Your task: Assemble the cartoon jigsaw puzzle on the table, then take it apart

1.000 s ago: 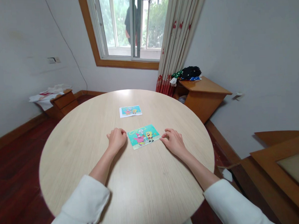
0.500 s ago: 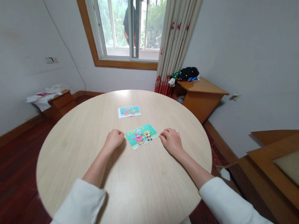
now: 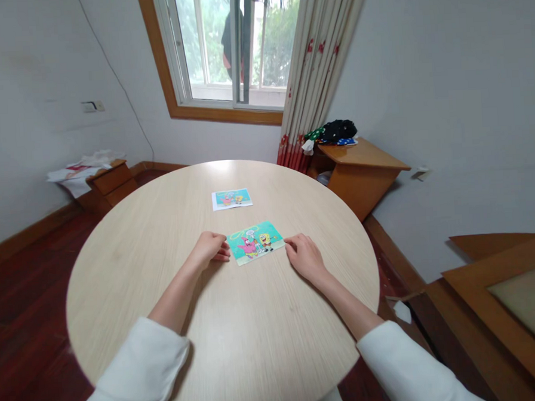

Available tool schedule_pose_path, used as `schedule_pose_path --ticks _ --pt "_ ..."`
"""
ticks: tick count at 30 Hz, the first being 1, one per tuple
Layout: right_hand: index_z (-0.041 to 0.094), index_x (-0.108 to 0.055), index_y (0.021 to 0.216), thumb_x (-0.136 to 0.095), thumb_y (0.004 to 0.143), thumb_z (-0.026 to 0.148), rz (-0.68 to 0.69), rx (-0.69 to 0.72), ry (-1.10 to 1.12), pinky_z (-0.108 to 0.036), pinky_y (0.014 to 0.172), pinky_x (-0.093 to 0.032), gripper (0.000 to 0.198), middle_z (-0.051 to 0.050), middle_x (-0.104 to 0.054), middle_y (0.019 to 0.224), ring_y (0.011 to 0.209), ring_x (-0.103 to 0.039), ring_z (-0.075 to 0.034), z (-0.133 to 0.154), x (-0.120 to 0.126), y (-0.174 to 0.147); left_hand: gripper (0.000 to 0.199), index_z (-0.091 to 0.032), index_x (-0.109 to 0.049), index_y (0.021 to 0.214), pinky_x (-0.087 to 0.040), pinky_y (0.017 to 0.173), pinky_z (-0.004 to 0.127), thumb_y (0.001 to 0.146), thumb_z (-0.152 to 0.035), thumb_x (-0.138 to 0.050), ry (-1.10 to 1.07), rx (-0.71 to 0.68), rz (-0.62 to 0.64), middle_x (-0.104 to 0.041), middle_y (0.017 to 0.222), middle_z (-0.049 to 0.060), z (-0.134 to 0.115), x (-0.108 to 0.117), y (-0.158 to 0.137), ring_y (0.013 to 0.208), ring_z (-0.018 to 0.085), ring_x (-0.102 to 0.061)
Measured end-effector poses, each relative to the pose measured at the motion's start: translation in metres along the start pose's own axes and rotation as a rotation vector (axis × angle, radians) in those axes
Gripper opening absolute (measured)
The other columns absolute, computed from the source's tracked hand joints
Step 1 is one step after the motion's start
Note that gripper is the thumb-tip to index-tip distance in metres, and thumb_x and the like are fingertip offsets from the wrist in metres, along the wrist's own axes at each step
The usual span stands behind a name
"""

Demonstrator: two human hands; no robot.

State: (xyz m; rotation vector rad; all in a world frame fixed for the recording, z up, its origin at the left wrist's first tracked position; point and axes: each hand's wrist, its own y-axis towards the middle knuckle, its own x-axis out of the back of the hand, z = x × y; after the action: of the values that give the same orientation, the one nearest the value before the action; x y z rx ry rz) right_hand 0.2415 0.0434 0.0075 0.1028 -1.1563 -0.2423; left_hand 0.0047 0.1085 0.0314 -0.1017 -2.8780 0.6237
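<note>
Tabletop: puzzle between both hands

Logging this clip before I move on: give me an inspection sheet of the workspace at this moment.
Surface: round pale wood table, a few faint marks.
Job's things: cartoon puzzle flat between the hands; small picture card farther back.
Clutter: nothing else seen on the table.
Grippers: left hand at the puzzle's left edge, fingertips touching it; right hand at its right edge, fingers curled; neither grips anything.
Cables: thin wire down the left wall by a socket.
Surroundings: window, a person outside it; curtain; side cabinet with dark clothes; low stand with papers.
</note>
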Motion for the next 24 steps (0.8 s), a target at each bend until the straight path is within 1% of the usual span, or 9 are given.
schedule_pose_path --ticks 6,10,15,17,21,24 --pt "0.016 -0.068 0.1 -0.055 0.085 0.024 0.001 0.006 0.01 -0.03 0.084 -0.04 0.021 -0.008 -0.065 0.099 0.096 -0.056 -0.02 0.0 0.001 -0.001 0.013 -0.01 -0.055 0.069 -0.055 0.046 0.027 0.08 -0.013 -0.049 -0.245 0.06 0.053 -0.058 0.052 0.006 -0.004 -0.001 -0.004 0.043 0.015 -0.058" --pt "0.017 -0.068 0.099 -0.056 0.085 0.025 -0.011 0.014 0.008 -0.03 0.083 -0.04 0.02 -0.008 -0.065 0.098 0.095 -0.056 -0.02 -0.001 0.001 -0.001 0.007 -0.009 -0.055 0.076 -0.053 0.043 0.022 0.077 -0.007 -0.048 -0.402 0.114 0.061 -0.059 0.056 0.006 -0.006 0.002 -0.003 0.043 0.012 -0.057" --pt "0.018 -0.068 0.097 -0.055 0.085 0.025 -0.027 0.033 0.014 -0.031 0.081 -0.04 0.018 -0.007 -0.065 0.097 0.093 -0.056 -0.019 -0.001 0.0 -0.001 0.017 -0.007 -0.057 0.082 -0.051 0.041 0.017 0.073 -0.001 -0.044 -0.593 0.237 0.067 -0.057 0.057 0.003 -0.005 0.01 0.005 0.041 0.009 -0.055" --pt "0.019 -0.068 0.096 -0.056 0.085 0.025 -0.035 0.036 0.017 -0.031 0.08 -0.04 0.018 -0.007 -0.065 0.096 0.093 -0.056 -0.02 -0.002 -0.001 -0.001 0.018 -0.006 -0.057 0.082 -0.051 0.041 0.015 0.072 0.001 -0.043 -0.66 0.258 0.07 -0.056 0.057 0.003 -0.004 0.012 0.008 0.041 0.008 -0.055" --pt "0.019 -0.068 0.096 -0.056 0.085 0.025 -0.046 0.04 0.022 -0.031 0.08 -0.04 0.018 -0.007 -0.065 0.095 0.092 -0.056 -0.019 -0.004 -0.003 0.0 0.017 -0.007 -0.057 0.08 -0.05 0.041 0.012 0.073 0.003 -0.045 -0.703 0.256 0.088 -0.054 0.056 0.002 -0.004 0.012 0.009 0.041 0.006 -0.053" --pt "0.019 -0.068 0.096 -0.055 0.085 0.025 -0.04 0.043 0.028 -0.031 0.079 -0.039 0.018 -0.007 -0.065 0.095 0.091 -0.055 -0.019 -0.004 -0.003 0.0 0.014 -0.008 -0.056 0.074 -0.05 0.043 0.011 0.075 0.003 -0.047 -0.619 0.22 0.091 -0.052 0.055 0.001 -0.004 0.01 0.007 0.041 0.004 -0.051"
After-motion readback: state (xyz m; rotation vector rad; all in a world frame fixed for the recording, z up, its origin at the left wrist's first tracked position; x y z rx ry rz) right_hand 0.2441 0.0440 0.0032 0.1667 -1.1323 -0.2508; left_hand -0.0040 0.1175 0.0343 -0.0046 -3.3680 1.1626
